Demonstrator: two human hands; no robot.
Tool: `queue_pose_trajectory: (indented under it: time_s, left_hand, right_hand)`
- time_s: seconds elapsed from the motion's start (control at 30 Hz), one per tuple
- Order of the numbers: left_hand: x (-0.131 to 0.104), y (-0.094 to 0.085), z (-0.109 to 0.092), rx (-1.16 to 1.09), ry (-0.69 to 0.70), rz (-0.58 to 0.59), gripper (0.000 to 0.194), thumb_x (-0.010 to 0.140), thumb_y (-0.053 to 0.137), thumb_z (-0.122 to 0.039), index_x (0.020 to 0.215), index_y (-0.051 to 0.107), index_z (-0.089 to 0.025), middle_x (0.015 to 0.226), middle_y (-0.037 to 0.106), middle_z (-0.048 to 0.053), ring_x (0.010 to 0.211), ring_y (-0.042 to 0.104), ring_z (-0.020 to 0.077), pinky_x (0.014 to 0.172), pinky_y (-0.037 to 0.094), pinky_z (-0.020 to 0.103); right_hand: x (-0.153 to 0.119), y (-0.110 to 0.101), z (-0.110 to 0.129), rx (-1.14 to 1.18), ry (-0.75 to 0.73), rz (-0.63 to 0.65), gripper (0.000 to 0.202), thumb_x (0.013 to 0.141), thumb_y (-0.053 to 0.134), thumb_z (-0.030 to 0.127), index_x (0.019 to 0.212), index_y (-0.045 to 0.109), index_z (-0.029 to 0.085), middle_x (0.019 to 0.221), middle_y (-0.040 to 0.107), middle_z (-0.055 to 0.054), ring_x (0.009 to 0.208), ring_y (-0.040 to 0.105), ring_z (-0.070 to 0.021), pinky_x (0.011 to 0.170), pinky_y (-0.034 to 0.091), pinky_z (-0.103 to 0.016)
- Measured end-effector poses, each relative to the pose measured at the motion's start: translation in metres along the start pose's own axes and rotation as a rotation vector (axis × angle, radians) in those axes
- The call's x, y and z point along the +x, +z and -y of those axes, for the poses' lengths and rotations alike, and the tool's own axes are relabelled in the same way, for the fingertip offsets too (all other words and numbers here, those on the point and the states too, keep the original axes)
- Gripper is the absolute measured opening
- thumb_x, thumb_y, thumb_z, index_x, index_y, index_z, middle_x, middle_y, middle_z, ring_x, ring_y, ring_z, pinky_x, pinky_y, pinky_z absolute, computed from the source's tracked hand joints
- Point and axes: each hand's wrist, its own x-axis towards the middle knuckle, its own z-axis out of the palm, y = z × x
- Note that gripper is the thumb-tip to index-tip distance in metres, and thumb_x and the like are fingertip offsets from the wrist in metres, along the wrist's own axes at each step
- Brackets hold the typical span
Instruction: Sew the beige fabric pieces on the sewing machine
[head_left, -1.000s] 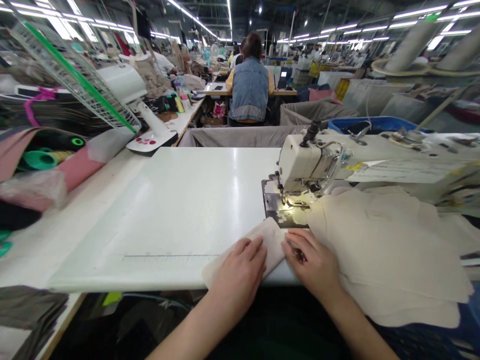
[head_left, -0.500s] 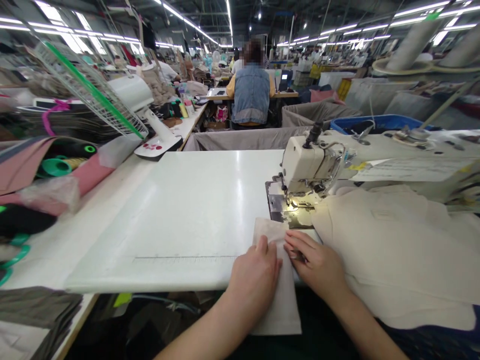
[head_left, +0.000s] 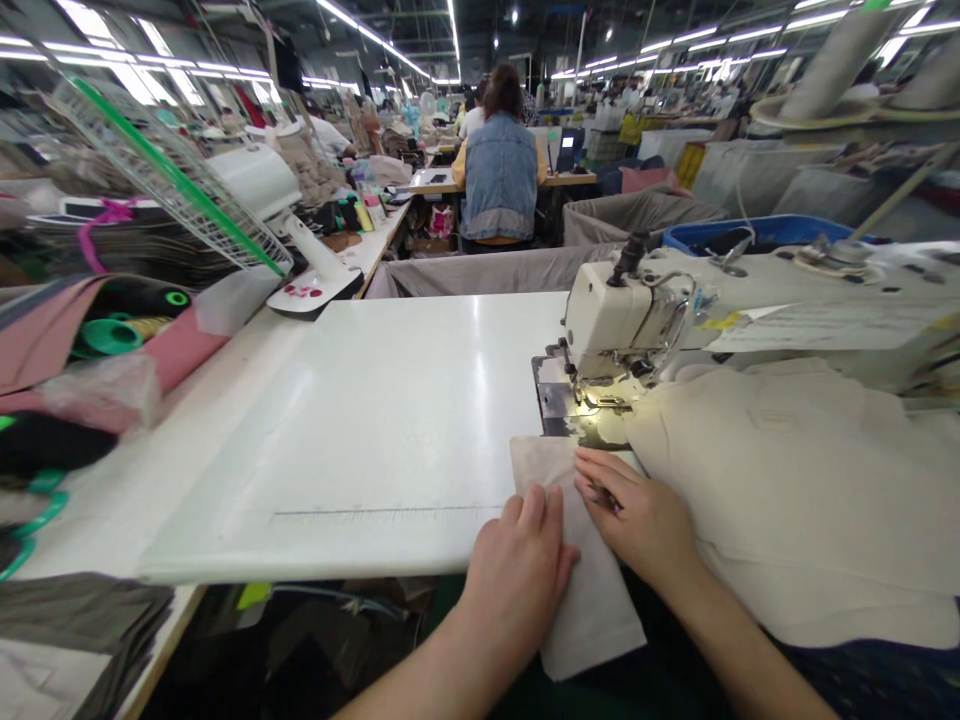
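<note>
A folded strip of cream fabric (head_left: 592, 625) runs from just below the sewing machine's needle plate (head_left: 555, 398) over the table's front edge, its lower end hanging free. Across its middle lies my left hand (head_left: 517, 560), fingers together on top and thumb by the right edge, closed on the cloth. My right hand (head_left: 641, 520) pinches the strip's upper right edge between thumb and fingertips. A small dark metal tool (head_left: 602, 495) sits inside that hand, mostly hidden by the fingers. The lit needle area of the sewing machine (head_left: 604, 315) is just beyond both hands.
Cream fabric pieces (head_left: 795, 500) are heaped at right beside the machine. A ruler line (head_left: 390, 512) marks the white table (head_left: 375, 400). At left are a white fan (head_left: 255, 180) and thread spools (head_left: 112, 335). A person in a denim vest (head_left: 499, 180) sits ahead.
The strip's lower end has swung to the right, so it now lies slanted. My left hand has slid slightly down and right along it; my right hand stays at the upper edge.
</note>
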Motion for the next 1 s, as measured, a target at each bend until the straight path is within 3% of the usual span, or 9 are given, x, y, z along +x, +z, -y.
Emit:
queue_pose_trajectory:
  time_s: [0.37,0.67,0.87,1.0]
  left_hand:
    - [-0.001,-0.003,0.000,-0.018,-0.009,-0.012,0.054,0.092,0.065,-0.025,0.141,0.045,-0.016,0.127,0.061,0.011,0.104,0.066,0.0264,0.078,0.064,0.038]
    - [-0.004,0.009,0.012,-0.043,0.029,-0.102,0.047,0.093,0.063,-0.022,0.137,0.048,-0.014,0.137,0.057,0.015,0.112,0.065,0.0275,0.086,0.062,0.038]
    - [0.027,0.001,0.028,-0.057,0.000,-0.196,0.033,0.097,0.058,-0.026,0.126,0.054,-0.012,0.135,0.057,0.017,0.116,0.061,0.0290,0.098,0.055,0.044]
    - [0.049,-0.007,0.044,-0.105,0.027,-0.221,0.023,0.095,0.060,-0.026,0.114,0.059,-0.013,0.134,0.059,0.017,0.120,0.060,0.0287,0.104,0.050,0.045]
  right_hand:
    - [0.001,-0.001,0.001,-0.005,0.005,-0.012,0.025,0.097,0.052,0.024,0.109,0.074,0.024,0.120,0.076,-0.004,0.097,0.076,-0.0211,0.077,0.063,-0.030]
    - [0.001,-0.002,0.001,0.038,0.034,-0.009,0.024,0.096,0.052,0.022,0.107,0.074,0.024,0.121,0.075,-0.005,0.098,0.075,-0.0207,0.078,0.063,-0.031]
    - [0.000,-0.006,0.000,0.081,0.043,-0.058,0.020,0.095,0.058,0.025,0.106,0.075,0.025,0.121,0.075,-0.006,0.104,0.073,-0.0214,0.083,0.062,-0.032]
    - [-0.001,-0.007,0.000,0.028,0.023,-0.010,0.021,0.095,0.060,0.028,0.110,0.075,0.025,0.117,0.076,-0.005,0.104,0.073,-0.0215,0.082,0.061,-0.030]
